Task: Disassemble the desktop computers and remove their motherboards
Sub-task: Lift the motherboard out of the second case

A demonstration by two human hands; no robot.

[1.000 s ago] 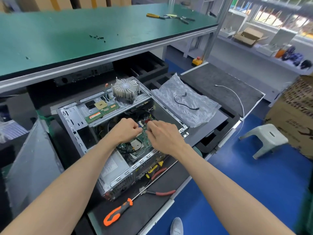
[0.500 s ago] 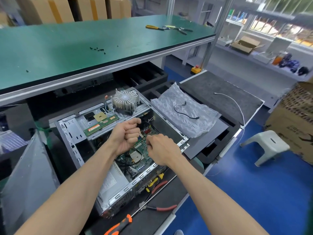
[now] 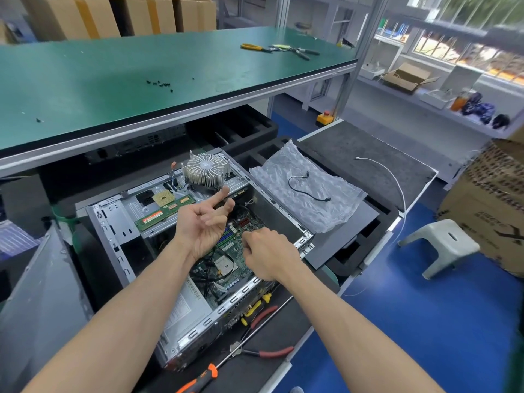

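An open desktop case [image 3: 113,222] lies on its side on the low black bench, with its green motherboard [image 3: 226,246] showing inside. My left hand [image 3: 204,225] hovers over the board, palm up, fingers loosely spread and holding nothing. Just right of it, my right hand [image 3: 269,253] is knuckles up over the board with its fingers curled. What its fingertips pinch, if anything, is hidden. A round finned heatsink [image 3: 205,171], a loose CPU chip [image 3: 164,198] and a RAM stick [image 3: 164,211] rest on the case's metal drive bracket.
Yellow-handled pliers [image 3: 255,307], red-handled pliers [image 3: 269,351] and an orange screwdriver [image 3: 198,381] lie in front of the case. Bubble wrap [image 3: 326,199] with a black cable lies to the right. A green shelf [image 3: 141,80] overhangs, with several loose screws [image 3: 160,84]. A white stool [image 3: 445,245] stands on the floor.
My left hand has lifted off the motherboard and turned from a fist to an open, palm-up hand. My right hand has stayed low over the board with its fingers curled.
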